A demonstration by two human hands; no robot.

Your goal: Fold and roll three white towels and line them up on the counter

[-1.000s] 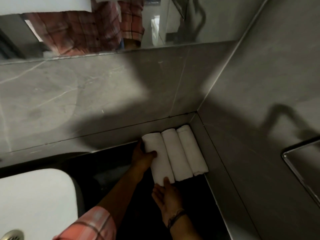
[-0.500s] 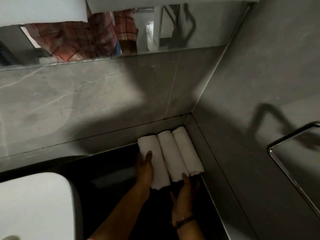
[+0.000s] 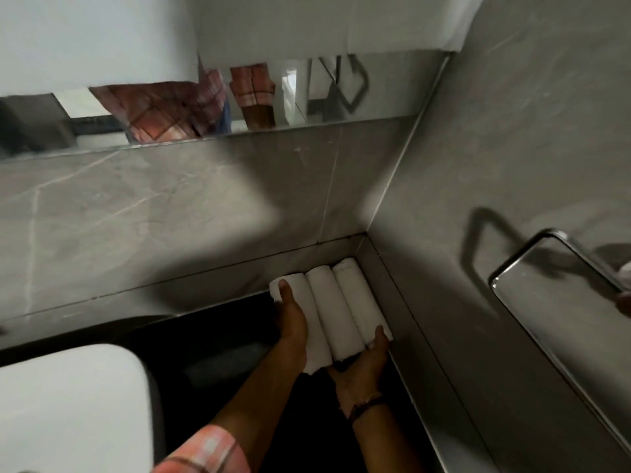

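Observation:
Three white rolled towels lie side by side on the dark counter [image 3: 222, 339], tucked into the corner of the grey walls: the left towel [image 3: 312, 322], the middle towel [image 3: 336, 312], the right towel [image 3: 362, 302]. My left hand [image 3: 290, 322] lies flat along the left towel's outer side, fingers straight, fingertip near its far end. My right hand [image 3: 362, 367] is flat against the near ends of the middle and right towels, palm toward them. Neither hand grips a towel.
A white basin [image 3: 68, 404] fills the lower left. A mirror [image 3: 205, 110] runs above the grey back wall. On the right wall hangs a chrome towel bar [image 3: 532, 268]. A metal upstand [image 3: 426, 353] borders the counter on the right.
My left hand has slid forward along the left towel's side. My right hand has moved right to press against the near ends of the middle and right towels. The view has tilted upward.

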